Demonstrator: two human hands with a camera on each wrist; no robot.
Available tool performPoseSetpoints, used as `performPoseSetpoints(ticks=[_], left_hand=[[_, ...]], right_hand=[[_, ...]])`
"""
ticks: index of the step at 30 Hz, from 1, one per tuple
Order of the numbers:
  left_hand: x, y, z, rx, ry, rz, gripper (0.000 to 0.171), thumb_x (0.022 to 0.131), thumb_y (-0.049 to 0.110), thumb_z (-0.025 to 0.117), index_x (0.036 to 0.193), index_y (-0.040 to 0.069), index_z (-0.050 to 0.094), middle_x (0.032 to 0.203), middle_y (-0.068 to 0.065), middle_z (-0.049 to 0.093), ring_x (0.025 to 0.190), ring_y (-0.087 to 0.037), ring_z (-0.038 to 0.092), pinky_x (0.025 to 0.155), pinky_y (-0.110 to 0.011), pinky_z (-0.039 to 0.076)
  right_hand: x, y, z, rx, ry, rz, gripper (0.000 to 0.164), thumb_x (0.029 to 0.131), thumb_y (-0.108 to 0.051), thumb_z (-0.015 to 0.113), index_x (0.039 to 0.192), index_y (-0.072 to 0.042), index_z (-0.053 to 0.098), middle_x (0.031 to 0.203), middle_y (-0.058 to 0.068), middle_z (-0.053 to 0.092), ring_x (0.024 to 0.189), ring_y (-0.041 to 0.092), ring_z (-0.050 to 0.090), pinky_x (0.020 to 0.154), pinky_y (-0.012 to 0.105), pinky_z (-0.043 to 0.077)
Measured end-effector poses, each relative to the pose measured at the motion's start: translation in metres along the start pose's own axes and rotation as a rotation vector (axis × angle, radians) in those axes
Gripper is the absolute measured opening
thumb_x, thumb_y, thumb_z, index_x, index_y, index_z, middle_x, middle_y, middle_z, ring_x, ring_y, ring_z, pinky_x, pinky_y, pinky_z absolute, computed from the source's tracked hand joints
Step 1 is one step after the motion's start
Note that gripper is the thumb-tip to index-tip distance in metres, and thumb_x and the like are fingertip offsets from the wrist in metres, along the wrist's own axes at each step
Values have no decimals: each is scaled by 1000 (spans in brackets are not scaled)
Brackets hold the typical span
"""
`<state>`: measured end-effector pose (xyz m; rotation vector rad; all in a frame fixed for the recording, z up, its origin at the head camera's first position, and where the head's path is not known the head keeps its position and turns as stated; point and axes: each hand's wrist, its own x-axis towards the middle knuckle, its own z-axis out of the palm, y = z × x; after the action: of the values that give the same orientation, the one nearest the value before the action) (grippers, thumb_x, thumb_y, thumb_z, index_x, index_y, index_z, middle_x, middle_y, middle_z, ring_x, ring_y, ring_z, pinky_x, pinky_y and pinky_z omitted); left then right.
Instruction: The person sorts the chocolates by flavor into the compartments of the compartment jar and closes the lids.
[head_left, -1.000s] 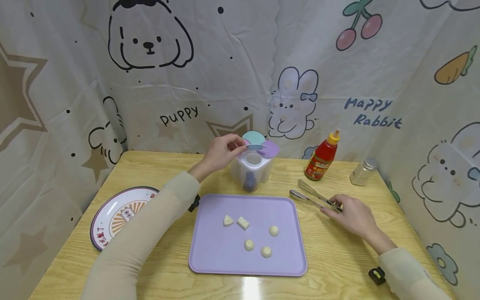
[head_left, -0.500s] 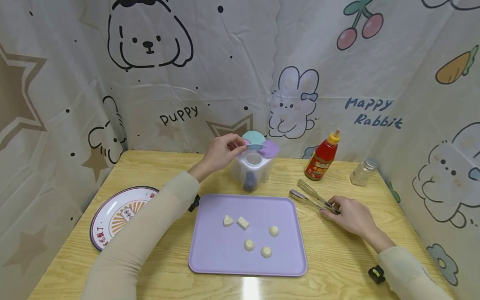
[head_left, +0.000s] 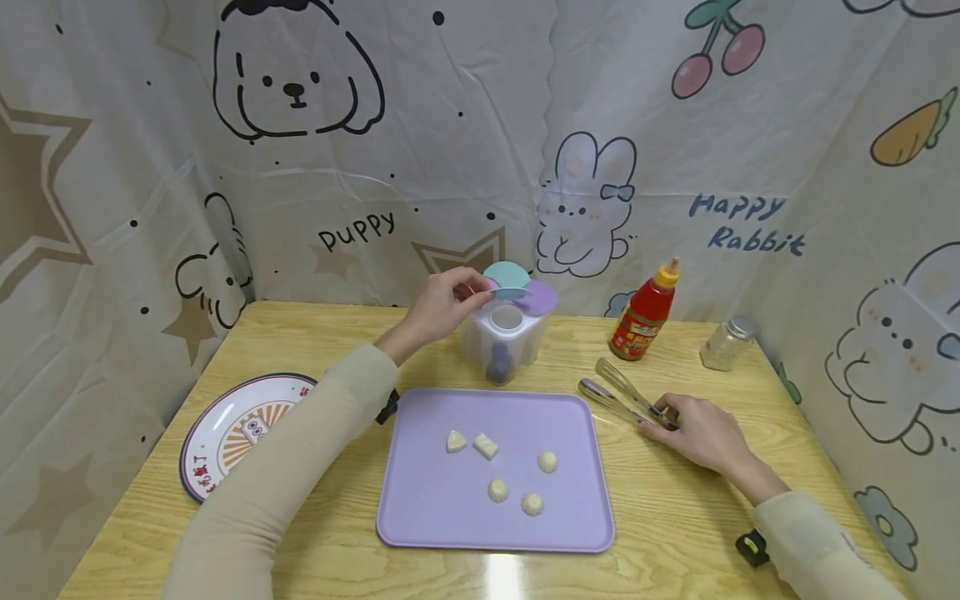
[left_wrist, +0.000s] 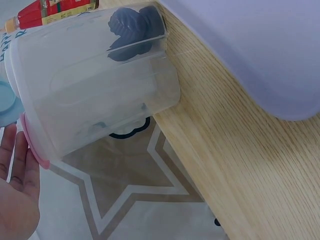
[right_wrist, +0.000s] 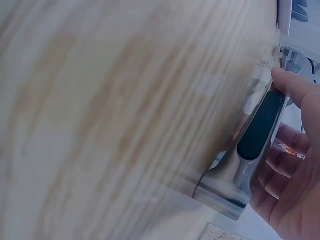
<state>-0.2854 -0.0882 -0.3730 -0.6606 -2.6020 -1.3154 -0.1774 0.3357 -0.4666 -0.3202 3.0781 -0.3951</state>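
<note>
My left hand (head_left: 448,304) pinches the raised light blue flap lid (head_left: 512,293) of a translucent, several-compartment container (head_left: 528,346). Beneath that flap, the round front opening (head_left: 507,316) is uncovered. Teal and purple lids cover other compartments. A dark blue item (left_wrist: 132,32) shows through the container's wall in the left wrist view. To the right, my right hand (head_left: 705,432) grips metal tongs (head_left: 609,398) by their dark-padded handle (right_wrist: 261,125), the two arms spread apart over the table. On the purple tray (head_left: 427,521) lie small white pieces: one triangular (head_left: 456,442), one rectangular (head_left: 486,447) and three round (head_left: 532,504).
A patterned plate (head_left: 206,417) sits at the left, partly behind my left sleeve. Behind the tongs stand a red sauce bottle (head_left: 642,317) with a yellow cap and a small glass jar (head_left: 727,343) with a metal lid. Printed cloth hangs around the table (head_left: 337,533).
My right hand has shifted very slightly left and towards me along with the tongs. The left hand stays at the light blue lid, and the tray pieces have not moved.
</note>
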Motion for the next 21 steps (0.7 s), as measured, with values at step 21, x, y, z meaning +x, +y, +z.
performPoseSetpoints(ticks=[21], left_hand=[[-3,-1,1,10,6,12,14,101,20,73,109,9,74,106,-10,76,93,-23,69,85,-34,58]], right_hand=[[66,-103,-58,219,203,-287,36,95,-34,79,120,-9,72,112,12,77,96,29,71,84,47,60]])
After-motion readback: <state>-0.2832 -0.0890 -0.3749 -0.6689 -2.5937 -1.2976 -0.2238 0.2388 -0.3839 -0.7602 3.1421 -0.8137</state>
